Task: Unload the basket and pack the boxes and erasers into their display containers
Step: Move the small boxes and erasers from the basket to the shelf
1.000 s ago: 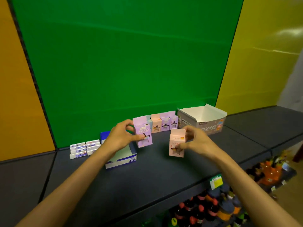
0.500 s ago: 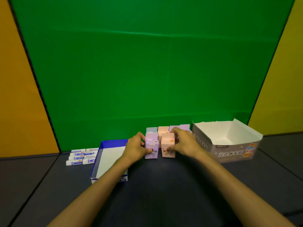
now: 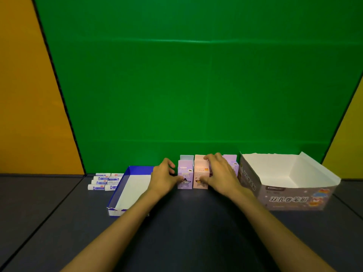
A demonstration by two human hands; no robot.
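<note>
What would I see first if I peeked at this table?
Probably the two hands, left on a purple box, right on a pink box, mid-table. At right sits a big empty grey carton; at left, a blue tray beside white erasers.

Setting: staged stationery-shop display | backdrop: green panel beyond both hands, orange and yellow panels flanking | surface: dark shelf | stock: printed display carton right of right hand; erasers left of left hand
</note>
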